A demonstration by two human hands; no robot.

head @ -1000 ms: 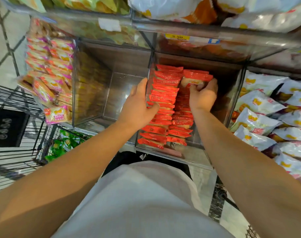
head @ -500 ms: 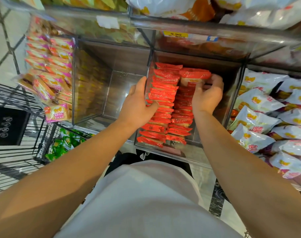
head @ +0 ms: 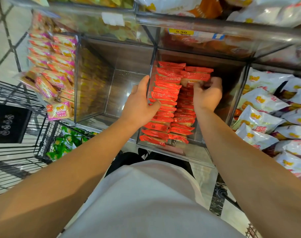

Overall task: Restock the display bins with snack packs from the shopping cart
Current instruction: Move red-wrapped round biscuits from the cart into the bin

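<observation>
Inside the clear bin (head: 235, 107), the left hand (head: 137, 107) lies flat, bracing the near row of red snack packs (head: 163, 107) while the right hand (head: 207, 95) pinches one pack (head: 195, 76) at the far end, likely seating it

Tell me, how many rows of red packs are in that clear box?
2. The left row of red snack packs lies beside the left hand; the right row runs under the right hand.
</observation>
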